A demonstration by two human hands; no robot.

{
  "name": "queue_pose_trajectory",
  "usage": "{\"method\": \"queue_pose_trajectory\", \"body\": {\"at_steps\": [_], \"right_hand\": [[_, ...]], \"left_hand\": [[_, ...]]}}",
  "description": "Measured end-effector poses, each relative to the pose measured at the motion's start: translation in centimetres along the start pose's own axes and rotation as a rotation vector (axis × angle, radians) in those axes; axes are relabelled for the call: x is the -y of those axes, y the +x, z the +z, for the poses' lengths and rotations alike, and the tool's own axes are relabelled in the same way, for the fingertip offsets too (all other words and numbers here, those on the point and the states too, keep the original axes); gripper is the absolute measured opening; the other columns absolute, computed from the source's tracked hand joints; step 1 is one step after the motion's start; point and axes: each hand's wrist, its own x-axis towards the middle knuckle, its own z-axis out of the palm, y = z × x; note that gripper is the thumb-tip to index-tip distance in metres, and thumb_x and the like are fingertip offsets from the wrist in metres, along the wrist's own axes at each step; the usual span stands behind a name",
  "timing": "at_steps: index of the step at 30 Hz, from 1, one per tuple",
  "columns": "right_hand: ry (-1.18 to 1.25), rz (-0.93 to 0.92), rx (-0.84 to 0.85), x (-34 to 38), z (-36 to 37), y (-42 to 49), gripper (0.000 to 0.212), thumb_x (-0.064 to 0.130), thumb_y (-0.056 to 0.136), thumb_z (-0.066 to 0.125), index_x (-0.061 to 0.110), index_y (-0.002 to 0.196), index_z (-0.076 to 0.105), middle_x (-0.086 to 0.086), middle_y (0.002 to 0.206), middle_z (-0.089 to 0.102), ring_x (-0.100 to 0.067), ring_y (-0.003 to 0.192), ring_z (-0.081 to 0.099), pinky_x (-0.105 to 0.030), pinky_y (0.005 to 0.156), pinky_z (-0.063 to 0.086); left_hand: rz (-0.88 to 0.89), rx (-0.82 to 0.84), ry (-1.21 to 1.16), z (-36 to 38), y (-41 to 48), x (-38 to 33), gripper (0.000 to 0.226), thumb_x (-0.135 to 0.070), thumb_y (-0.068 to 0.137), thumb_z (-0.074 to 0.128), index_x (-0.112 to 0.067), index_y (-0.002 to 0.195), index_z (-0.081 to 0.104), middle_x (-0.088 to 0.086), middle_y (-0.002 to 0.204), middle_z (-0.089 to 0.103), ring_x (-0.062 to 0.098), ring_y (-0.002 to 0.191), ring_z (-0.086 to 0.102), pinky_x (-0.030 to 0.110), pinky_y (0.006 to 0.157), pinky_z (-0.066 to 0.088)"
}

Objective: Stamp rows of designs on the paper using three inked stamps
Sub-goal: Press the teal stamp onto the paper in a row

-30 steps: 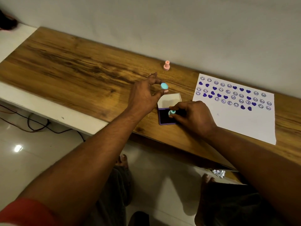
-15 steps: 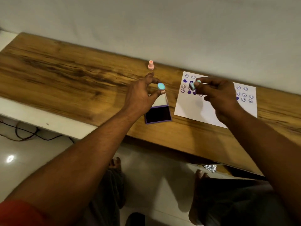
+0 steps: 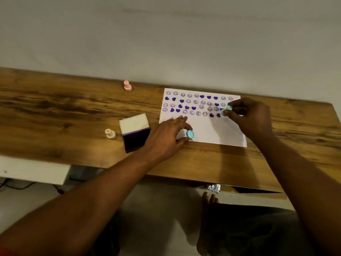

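Observation:
A white paper point(image 3: 212, 130) with rows of purple hearts and smiley prints lies on the wooden table point(image 3: 73, 115). My right hand point(image 3: 252, 117) grips a teal stamp point(image 3: 226, 110) and holds it down at the right end of the lowest printed row. My left hand point(image 3: 169, 135) rests its fingers on the paper's left edge while pinching a round teal cap point(image 3: 190, 134) with the thumb. An open purple ink pad point(image 3: 135, 134) sits left of the paper. A pink stamp point(image 3: 127, 85) stands near the wall; a pale one point(image 3: 110, 133) stands beside the pad.
The table's front edge runs just below the paper, with a white ledge point(image 3: 33, 170) at lower left. Below the edge are my bare foot point(image 3: 208, 200), a crumpled foil scrap point(image 3: 214, 188) and floor cables at far left. A plain wall backs the table.
My right hand carried the teal stamp from the ink pad across to the paper's right side. My left hand came down onto the paper's left edge with the cap.

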Motion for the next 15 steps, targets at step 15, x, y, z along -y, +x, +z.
{"method": "queue_pose_trajectory", "body": {"at_steps": [15], "right_hand": [[-0.160,-0.079,0.005,-2.9,0.1,1.4,0.027,0.032,0.083,0.088,0.023,0.108,0.080,0.002,0.095,0.081,-0.011,0.083,0.077,-0.038,0.083,0.064]], "left_hand": [[0.013,0.073,-0.028,1.5,1.1,0.6,0.038,-0.036,0.094,0.078,-0.029,0.130,0.071,-0.006,0.158,0.052,0.016,0.148,0.046,0.045,0.118,0.043]]}}
